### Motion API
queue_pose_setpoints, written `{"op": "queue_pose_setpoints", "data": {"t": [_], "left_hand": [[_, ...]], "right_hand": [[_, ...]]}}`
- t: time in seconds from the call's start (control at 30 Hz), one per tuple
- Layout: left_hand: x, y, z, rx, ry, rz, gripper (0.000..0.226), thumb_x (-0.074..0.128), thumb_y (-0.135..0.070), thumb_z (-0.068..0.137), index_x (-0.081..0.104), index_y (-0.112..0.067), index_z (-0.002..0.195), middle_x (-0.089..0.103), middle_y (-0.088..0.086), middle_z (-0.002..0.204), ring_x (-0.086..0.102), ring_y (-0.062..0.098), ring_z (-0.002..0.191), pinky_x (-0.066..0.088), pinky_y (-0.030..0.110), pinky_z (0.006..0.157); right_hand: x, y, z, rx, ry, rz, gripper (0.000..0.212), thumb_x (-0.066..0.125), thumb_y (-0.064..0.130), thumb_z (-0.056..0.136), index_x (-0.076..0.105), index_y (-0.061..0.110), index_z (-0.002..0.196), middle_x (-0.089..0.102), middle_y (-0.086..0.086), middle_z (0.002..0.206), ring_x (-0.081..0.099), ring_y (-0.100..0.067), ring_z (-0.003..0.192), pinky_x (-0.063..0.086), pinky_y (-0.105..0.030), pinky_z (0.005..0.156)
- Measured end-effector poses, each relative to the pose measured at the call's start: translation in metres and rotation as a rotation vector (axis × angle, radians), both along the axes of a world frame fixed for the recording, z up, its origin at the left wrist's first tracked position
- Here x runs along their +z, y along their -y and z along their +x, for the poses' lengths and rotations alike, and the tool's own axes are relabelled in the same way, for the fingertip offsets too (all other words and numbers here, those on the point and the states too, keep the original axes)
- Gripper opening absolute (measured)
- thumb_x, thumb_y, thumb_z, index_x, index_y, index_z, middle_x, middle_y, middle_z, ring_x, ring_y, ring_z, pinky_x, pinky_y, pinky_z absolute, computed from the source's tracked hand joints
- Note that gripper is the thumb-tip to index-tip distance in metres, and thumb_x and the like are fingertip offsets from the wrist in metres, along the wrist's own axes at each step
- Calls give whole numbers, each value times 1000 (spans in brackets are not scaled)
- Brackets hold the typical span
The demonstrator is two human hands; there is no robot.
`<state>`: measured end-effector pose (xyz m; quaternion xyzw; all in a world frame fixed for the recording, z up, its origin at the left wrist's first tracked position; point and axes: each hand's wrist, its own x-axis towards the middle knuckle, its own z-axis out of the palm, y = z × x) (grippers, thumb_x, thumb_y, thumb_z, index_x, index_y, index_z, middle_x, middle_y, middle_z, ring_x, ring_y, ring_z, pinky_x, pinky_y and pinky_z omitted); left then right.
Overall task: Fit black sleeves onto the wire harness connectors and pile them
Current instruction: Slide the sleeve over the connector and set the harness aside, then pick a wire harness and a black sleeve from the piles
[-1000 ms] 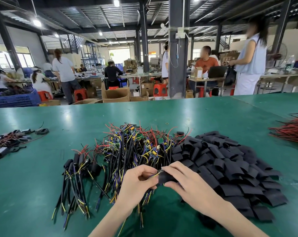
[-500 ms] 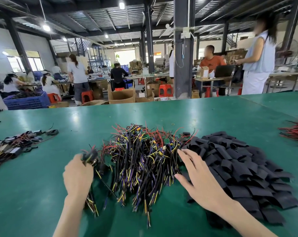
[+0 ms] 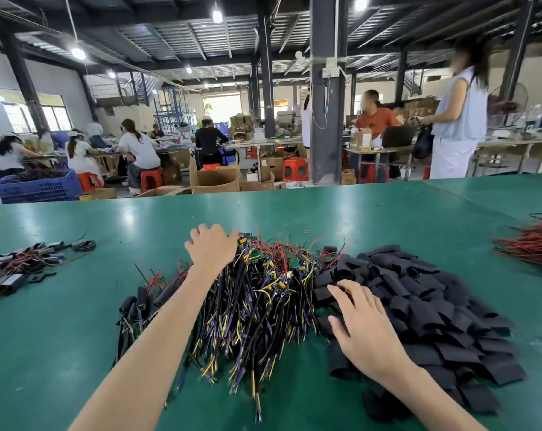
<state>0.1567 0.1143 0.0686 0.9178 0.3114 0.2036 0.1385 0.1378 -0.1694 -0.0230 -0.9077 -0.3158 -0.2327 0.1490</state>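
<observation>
small pile of black-sleeved harnesses (image 3: 139, 303) done; big multicoloured wire tangle (image 3: 263, 303) left. my left hand (image 3: 212, 247) curls over it, grip unclear; my right hand (image 3: 361, 321) lies spread on loose black sleeves (image 3: 434, 300).

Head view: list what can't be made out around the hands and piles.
All in the head view:
- Left hand: fingertips buried in the wire harnesses, behind the hand's back; grip unclear.
- Sleeved harnesses: partly covered by the left forearm.
- Black sleeves: some hidden under the right hand.
- Red wires: cut off by the right edge.
</observation>
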Motion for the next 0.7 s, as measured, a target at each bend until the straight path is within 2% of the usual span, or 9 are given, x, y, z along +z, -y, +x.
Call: {"op": "queue_pose_setpoints", "data": {"t": [0.07,0.27,0.37,0.4,0.47,0.5,0.57,0.63,0.7], "left_hand": [[-3,-3,14,51,-167,-17,62,36,-57,93,58,-5,120,47,19,133,38,36,125,28,49,103],[5,0,20,13,-27,60,31,52,-36,92,61,-6,92,64,14,107,54,34,106,32,45,96],[8,4,18,-15,49,51,24,57,-22,89,59,-5,106,63,13,108,56,34,105,37,42,93],[10,6,18,-14,79,0,24,59,-19,87,58,-3,105,63,14,103,58,34,102,40,39,90],[19,7,20,-41,160,-218,17,63,-16,84,54,-2,78,55,11,73,55,30,70,43,30,65],[23,6,22,-65,208,-378,23,64,-15,84,50,-3,71,49,9,62,46,25,55,36,26,53],[33,5,23,-116,255,-657,23,65,-18,87,53,-3,74,52,9,59,42,17,42,26,19,42],[39,3,23,-170,220,-679,27,64,-19,89,54,-4,68,56,11,59,46,14,39,27,16,36],[42,3,21,-158,247,-554,27,60,-17,88,59,-3,66,60,12,63,55,20,47,46,22,47]], "right_hand": [[2,4,4,-80,61,60,44,76,15,72,62,8,114,60,-9,112,60,-30,101,50,-43,84],[6,13,20,-286,125,215,38,76,6,67,64,3,104,62,-13,100,60,-36,89,50,-45,73],[6,15,23,-314,84,256,37,73,4,71,63,2,106,61,-14,102,58,-37,90,49,-46,74],[6,16,23,-321,70,263,36,71,5,72,63,2,107,61,-14,102,57,-37,91,48,-46,74],[5,17,24,-332,43,275,35,68,6,75,62,3,109,60,-13,105,56,-36,94,46,-46,77],[5,18,25,-337,30,283,34,67,6,77,61,3,111,60,-13,106,55,-35,96,45,-46,79],[5,19,26,-348,-1,303,34,63,8,80,60,4,113,59,-13,109,54,-35,99,42,-45,82],[7,20,28,-362,-49,309,35,59,10,83,57,6,118,57,-11,114,51,-33,104,39,-44,85],[7,22,30,-377,-83,292,36,55,13,87,54,9,122,56,-8,118,49,-30,108,37,-41,88]]}}
